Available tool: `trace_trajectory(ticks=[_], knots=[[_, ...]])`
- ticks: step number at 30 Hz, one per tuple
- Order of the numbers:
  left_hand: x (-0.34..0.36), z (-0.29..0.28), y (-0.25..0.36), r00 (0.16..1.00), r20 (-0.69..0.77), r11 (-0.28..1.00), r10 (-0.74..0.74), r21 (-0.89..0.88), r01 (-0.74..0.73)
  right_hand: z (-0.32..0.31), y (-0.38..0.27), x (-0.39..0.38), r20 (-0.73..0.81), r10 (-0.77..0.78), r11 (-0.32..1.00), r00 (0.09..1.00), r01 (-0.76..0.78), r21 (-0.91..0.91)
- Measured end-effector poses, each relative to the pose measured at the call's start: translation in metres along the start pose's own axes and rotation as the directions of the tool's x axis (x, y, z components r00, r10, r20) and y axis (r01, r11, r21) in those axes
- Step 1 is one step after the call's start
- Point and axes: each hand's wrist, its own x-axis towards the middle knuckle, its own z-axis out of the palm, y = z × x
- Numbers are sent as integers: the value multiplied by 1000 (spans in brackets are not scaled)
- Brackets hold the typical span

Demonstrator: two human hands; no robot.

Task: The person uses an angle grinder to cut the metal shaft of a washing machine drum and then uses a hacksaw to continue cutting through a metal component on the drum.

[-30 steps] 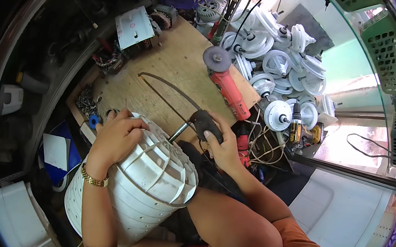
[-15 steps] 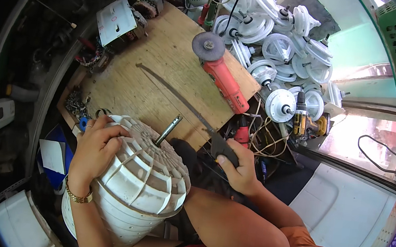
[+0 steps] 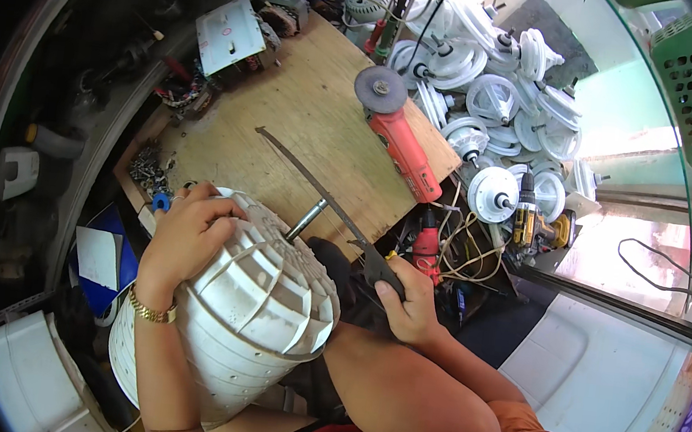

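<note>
A white plastic washing machine drum (image 3: 247, 299) lies tilted across my lap, its ribbed base facing up and away. From the centre of that base sticks a metal shaft (image 3: 304, 220). My left hand (image 3: 194, 237) grips the base's left edge, fingers curled over the ribs. In my right hand (image 3: 405, 299) is the dark handle of a hacksaw (image 3: 304, 174), its long curved frame pointing to the far left. The frame crosses just by the shaft's tip; I cannot tell whether the thin blade touches it.
A wooden board (image 3: 236, 131) lies ahead, with a red angle grinder (image 3: 404, 154) on its right side. White pulley-like parts (image 3: 495, 105) are heaped at the far right, near a yellow-black cordless drill (image 3: 534, 216). Cables tangle beside a red tool (image 3: 426, 246).
My right hand has brought the hacksaw in toward the shaft, so its frame now passes by the tip. The left hand keeps its hold on the drum. The whole view has shifted slightly.
</note>
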Motion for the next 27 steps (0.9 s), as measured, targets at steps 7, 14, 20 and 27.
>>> trace_trajectory(ticks=[7,14,20,27], knots=[[-1,-1,-15,999,10,998,-51,-43,51,10,-16,-4,-52,76,985,996,-83,-152],[-9,2,-13,998,-6,997,-62,55,62,-2,-58,-20,-90,100,959,991,-120,-255],[-12,7,-42,999,-3,994,-32,-108,31,29,-34,11,-30,107,950,994,-111,-291],[-12,0,-11,998,-42,999,-46,17,46,32,-28,33,-54,-35,946,998,16,-323]])
